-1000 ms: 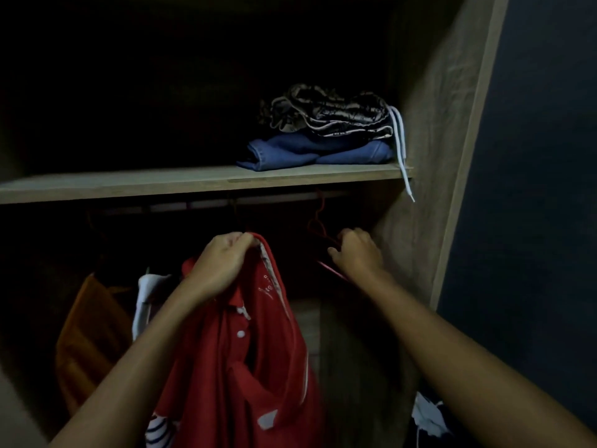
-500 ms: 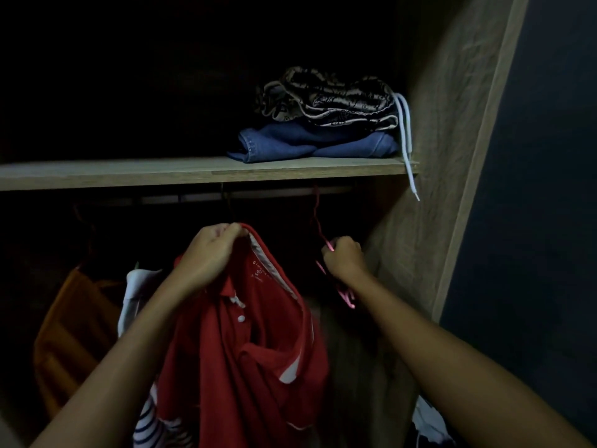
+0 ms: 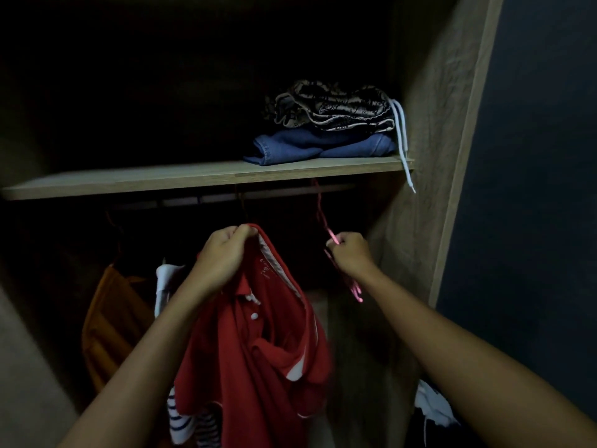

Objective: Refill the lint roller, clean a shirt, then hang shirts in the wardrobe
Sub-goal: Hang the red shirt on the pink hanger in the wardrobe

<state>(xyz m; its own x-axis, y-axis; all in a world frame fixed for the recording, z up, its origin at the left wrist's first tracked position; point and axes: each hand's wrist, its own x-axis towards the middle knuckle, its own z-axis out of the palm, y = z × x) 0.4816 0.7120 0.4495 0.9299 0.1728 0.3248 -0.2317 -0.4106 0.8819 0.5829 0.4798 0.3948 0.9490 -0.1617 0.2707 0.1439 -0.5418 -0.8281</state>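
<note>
Closing round the pink hanger (image 3: 354, 290), your right hand (image 3: 350, 253) has gone from the reach of a second ago to a clenched grasp just below the hook. The stem still runs up toward the rail (image 3: 284, 192), but it is too dark to tell whether the hook is off the bar. Your left hand (image 3: 226, 257) keeps its pinch on the collar of the red polo shirt (image 3: 258, 350), level with the hanger and near it but apart. With the hanger secured, I judge feeding it into the neck opening comes next.

An orange garment (image 3: 109, 312) and a white garment (image 3: 163, 279) hang at the left, and a striped piece (image 3: 190, 421) shows under the polo. On the shelf (image 3: 161, 181) above lie folded jeans (image 3: 310, 147) under a patterned garment (image 3: 329, 106), its drawstring (image 3: 402, 137) dangling over the edge. The wardrobe side panel (image 3: 429, 156) stands close on your right, so swinging room for the hanger looks tight.
</note>
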